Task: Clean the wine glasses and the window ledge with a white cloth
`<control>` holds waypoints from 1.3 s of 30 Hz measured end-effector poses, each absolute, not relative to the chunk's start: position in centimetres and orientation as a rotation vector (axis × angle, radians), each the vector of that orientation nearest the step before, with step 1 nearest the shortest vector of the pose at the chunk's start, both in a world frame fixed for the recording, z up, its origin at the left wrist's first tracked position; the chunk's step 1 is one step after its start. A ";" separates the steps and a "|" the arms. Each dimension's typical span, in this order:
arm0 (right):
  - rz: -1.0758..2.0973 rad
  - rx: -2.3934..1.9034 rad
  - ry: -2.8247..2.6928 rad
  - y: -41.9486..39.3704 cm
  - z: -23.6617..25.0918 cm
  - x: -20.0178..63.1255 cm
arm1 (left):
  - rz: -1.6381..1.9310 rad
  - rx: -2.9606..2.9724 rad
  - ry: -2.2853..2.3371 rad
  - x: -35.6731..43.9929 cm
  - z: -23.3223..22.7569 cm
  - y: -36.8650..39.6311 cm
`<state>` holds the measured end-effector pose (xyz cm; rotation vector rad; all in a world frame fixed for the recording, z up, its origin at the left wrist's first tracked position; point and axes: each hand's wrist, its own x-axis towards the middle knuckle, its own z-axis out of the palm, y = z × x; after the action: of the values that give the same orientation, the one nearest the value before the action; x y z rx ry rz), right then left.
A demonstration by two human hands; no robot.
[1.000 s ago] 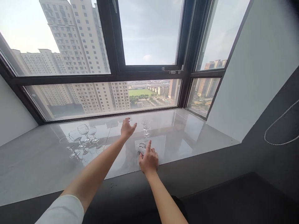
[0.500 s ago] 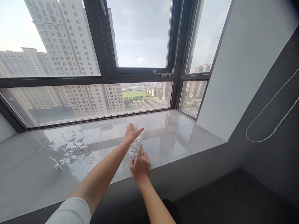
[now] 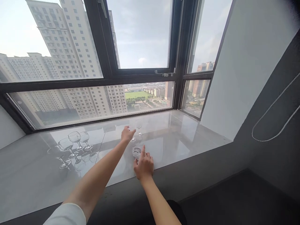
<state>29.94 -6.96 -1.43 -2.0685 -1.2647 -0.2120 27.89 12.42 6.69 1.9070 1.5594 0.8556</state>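
1. Well to the left of our hands, four stemmed glasses (image 3: 71, 145) stand together on the glossy sill (image 3: 187, 134), apart from everything we touch.
2. Our left hand (image 3: 127, 135) reaches forward over the sill, its fingers curled round a small wine glass (image 3: 132, 132); we cannot tell how firmly it grips, as the hand hides most of the bowl.
3. Just beyond and to the right of that hand, a second small glass (image 3: 138, 126) stands upright, untouched.
4. Nearer to us, our right hand (image 3: 143, 165) rests at the sill's front edge, loosely closed on a pale crumpled cloth (image 3: 136, 152), index finger stretched along it.
5. Right of both hands, the sill runs on to the white side wall (image 3: 246, 62).
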 end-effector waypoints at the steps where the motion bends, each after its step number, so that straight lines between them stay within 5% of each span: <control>1: -0.217 -2.069 -1.266 -7.0 -1.4 29.9 | 0.854 1.903 1.592 26.7 6.8 12.5; 18: -0.233 -2.085 -1.309 -7.1 -1.6 30.1 | 1.029 1.593 2.114 6.7 6.3 11.5; 39: -0.228 -2.088 -1.310 -7.1 -1.8 30.1 | 1.080 1.438 2.209 4.5 6.9 14.8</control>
<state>30.09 -7.12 -1.81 -2.0885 -1.3096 -0.2275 4.45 14.77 6.93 1.4383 2.2094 1.0804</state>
